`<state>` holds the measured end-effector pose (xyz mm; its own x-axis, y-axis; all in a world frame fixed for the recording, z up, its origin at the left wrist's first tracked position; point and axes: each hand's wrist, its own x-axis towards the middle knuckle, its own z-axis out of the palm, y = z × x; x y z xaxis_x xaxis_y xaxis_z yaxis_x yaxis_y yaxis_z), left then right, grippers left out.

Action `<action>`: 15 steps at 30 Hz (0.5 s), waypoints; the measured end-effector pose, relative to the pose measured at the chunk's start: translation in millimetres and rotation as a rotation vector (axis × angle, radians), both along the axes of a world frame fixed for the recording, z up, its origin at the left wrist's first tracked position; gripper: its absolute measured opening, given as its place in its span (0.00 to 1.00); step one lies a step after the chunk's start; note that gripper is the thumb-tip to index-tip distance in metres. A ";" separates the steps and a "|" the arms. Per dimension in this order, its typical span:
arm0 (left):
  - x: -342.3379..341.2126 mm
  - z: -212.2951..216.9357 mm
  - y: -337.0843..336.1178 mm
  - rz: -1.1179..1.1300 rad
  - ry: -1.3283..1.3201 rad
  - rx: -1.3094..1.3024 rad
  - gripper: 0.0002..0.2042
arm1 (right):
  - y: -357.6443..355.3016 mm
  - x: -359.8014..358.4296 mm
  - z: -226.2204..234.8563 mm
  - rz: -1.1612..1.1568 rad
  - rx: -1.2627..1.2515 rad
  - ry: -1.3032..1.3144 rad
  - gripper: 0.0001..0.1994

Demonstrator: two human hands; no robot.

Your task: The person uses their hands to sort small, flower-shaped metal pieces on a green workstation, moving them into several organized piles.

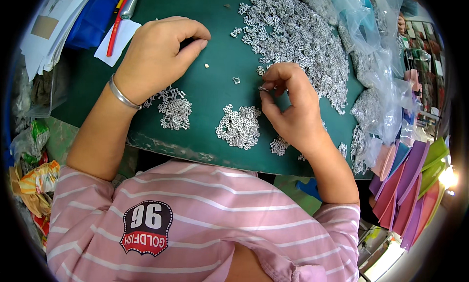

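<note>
My right hand (295,103) pinches a small silver metal piece (264,88) between thumb and index finger, just left of a large heap of like pieces (293,32). On the left, my left hand (159,50) hovers over the green tabletop (210,18) with thumb and index finger closed together; whatever is between the tips is hidden. One loose metal piece (236,80) and a tiny pale bit (206,65) lie between the hands. Closer to me are a small pile of pieces (238,126), another pile (175,110) by my left wrist, and a third (279,145) partly under my right hand.
Clear plastic bags (378,81) of metal pieces line the table's right side. At the back left, a red pen (116,35) lies on white paper (128,32), beside a blue folder (93,20). Colourful fanned sheets (405,184) stand at the right edge.
</note>
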<state>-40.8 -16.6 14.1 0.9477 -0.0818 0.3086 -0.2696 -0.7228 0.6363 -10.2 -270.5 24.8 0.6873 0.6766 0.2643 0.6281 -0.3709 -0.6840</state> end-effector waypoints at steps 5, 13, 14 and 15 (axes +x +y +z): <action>0.2 -2.4 1.1 -0.004 -0.006 0.005 0.04 | -8.5 -3.5 2.6 -0.050 0.004 0.000 0.17; 1.1 -3.6 0.4 0.004 0.003 -0.003 0.05 | -29.0 13.6 7.7 -0.001 -0.175 -0.170 0.10; 1.2 -3.8 0.6 0.003 -0.003 0.001 0.05 | -28.5 13.0 6.0 0.060 -0.195 -0.159 0.11; 1.5 -4.3 0.8 0.003 -0.008 0.005 0.05 | -27.6 12.9 6.3 0.042 -0.186 -0.145 0.11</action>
